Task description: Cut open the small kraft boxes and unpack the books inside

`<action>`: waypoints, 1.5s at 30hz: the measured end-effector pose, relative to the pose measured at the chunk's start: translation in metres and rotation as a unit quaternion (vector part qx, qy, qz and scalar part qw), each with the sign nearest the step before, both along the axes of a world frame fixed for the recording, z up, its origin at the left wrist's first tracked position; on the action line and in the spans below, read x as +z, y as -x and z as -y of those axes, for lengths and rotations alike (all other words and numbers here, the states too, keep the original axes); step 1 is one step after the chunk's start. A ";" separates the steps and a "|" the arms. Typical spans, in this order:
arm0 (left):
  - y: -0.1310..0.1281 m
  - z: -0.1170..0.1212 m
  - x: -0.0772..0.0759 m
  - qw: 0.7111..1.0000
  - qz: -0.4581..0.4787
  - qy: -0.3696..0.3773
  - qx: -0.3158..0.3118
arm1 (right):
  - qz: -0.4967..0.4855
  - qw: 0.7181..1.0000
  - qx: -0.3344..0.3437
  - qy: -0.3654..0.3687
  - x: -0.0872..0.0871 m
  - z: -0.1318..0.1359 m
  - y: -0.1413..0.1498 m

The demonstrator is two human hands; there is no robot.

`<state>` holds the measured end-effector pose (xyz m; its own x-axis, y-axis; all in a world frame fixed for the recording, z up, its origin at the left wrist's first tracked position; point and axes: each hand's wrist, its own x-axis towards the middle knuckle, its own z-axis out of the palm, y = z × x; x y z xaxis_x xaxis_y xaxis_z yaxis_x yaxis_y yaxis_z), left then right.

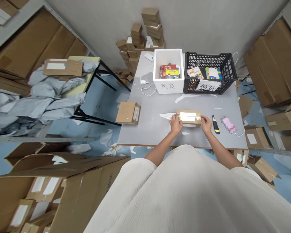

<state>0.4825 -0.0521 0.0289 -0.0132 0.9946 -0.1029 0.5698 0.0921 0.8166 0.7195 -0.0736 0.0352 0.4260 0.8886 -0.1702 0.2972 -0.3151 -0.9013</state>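
A small cardboard box (190, 124) with a white label on its top lies on the grey table (155, 132) in front of me. My left hand (176, 123) grips its left end, fingers closed on the edge. At the right end, my right hand (206, 123) has its fingers pressed against the box's corner. Shiny tape shows near that end. Just right of my right hand lies a black and yellow utility knife (215, 125). Beyond the knife is a pink, pixelated phone-like object (228, 124) with a white cable.
A white foam bin (168, 85) and a black plastic crate (228, 69), both holding books, stand at the table's back. Another cardboard box (128, 113) sits at the left edge. Paper scraps lie about. Left stands a large open carton (87, 191) with labelled boxes inside.
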 end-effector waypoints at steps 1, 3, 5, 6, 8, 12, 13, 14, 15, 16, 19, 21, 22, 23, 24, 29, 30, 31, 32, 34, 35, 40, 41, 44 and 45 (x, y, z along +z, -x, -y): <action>-0.003 -0.001 0.007 1.000 0.006 -0.012 -0.023 | 0.005 1.000 0.016 -0.011 0.006 -0.003 0.008; -0.010 -0.003 0.020 0.998 0.024 -0.036 -0.052 | 0.005 0.998 0.060 -0.031 0.019 -0.010 0.026; -0.012 -0.007 0.031 0.997 0.034 -0.043 -0.049 | -0.020 0.991 0.121 -0.044 0.030 -0.019 0.044; -0.011 -0.010 0.035 0.998 0.035 -0.043 -0.038 | -0.034 0.987 0.152 -0.049 0.034 -0.022 0.052; 0.000 -0.014 0.040 0.998 0.035 -0.044 -0.001 | -0.032 0.979 0.191 -0.060 0.037 -0.028 0.064; 0.040 -0.019 0.034 0.994 0.051 -0.060 0.080 | 0.032 0.985 0.163 -0.047 0.026 -0.032 0.077; 0.051 -0.019 0.031 0.992 0.060 -0.059 0.097 | 0.024 0.987 0.156 -0.026 0.020 -0.031 0.080; 0.062 -0.019 0.026 0.990 0.071 -0.055 0.113 | 0.005 0.988 0.157 -0.004 0.015 -0.031 0.085; 0.072 -0.019 0.021 0.987 0.083 -0.051 0.128 | -0.021 0.986 0.167 0.015 0.010 -0.030 0.090; 0.081 -0.018 0.016 0.984 0.096 -0.047 0.142 | -0.045 0.982 0.183 0.025 0.006 -0.030 0.096; 0.101 -0.015 0.001 0.975 0.115 -0.034 0.188 | -0.081 0.970 0.228 0.014 -0.001 -0.029 0.115; 0.106 -0.012 -0.006 0.972 0.121 -0.024 0.201 | -0.075 0.969 0.234 0.005 0.001 -0.029 0.124; 0.106 -0.011 -0.008 0.971 0.125 -0.023 0.201 | -0.068 0.971 0.230 0.002 0.003 -0.029 0.126; 0.105 -0.010 -0.009 0.971 0.130 -0.025 0.198 | -0.060 0.973 0.223 -0.001 0.005 -0.029 0.125; 0.101 -0.010 -0.010 0.972 0.135 -0.030 0.192 | -0.052 0.975 0.215 -0.007 0.008 -0.030 0.123; 0.065 -0.016 -0.008 0.977 0.161 -0.045 0.132 | -0.020 0.984 0.174 -0.021 0.018 -0.026 0.088; 0.055 -0.017 -0.007 0.978 0.165 -0.043 0.116 | -0.015 0.986 0.164 -0.020 0.019 -0.024 0.078; 0.045 -0.019 -0.007 0.980 0.169 -0.040 0.101 | -0.011 0.988 0.154 -0.020 0.020 -0.022 0.069; 0.034 -0.021 -0.006 0.980 0.173 -0.036 0.086 | -0.008 0.989 0.144 -0.021 0.021 -0.019 0.058; 0.013 -0.022 -0.006 0.981 0.182 -0.028 0.058 | -0.001 0.992 0.125 -0.025 0.022 -0.013 0.037; 0.002 -0.023 -0.006 0.981 0.187 -0.024 0.044 | 0.004 0.993 0.113 -0.028 0.022 -0.010 0.027; -0.038 -0.021 -0.002 0.989 0.141 -0.030 -0.030 | 0.038 0.997 0.058 -0.021 0.021 -0.001 -0.015; -0.042 -0.020 0.000 0.992 0.110 -0.048 -0.038 | 0.041 0.998 0.054 -0.018 0.021 0.000 -0.019; -0.050 -0.018 0.011 0.988 0.024 -0.125 -0.087 | 0.044 0.998 0.049 -0.022 0.019 -0.003 -0.021; -0.050 -0.017 0.015 0.983 0.009 -0.145 -0.115 | 0.042 0.997 0.051 -0.028 0.019 -0.006 -0.018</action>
<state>0.5328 -0.0348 0.0442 0.2140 0.9589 0.1865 0.5333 -0.2747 0.8001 0.7375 -0.0680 0.0541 0.3428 0.9354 -0.0870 0.4005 -0.2293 -0.8871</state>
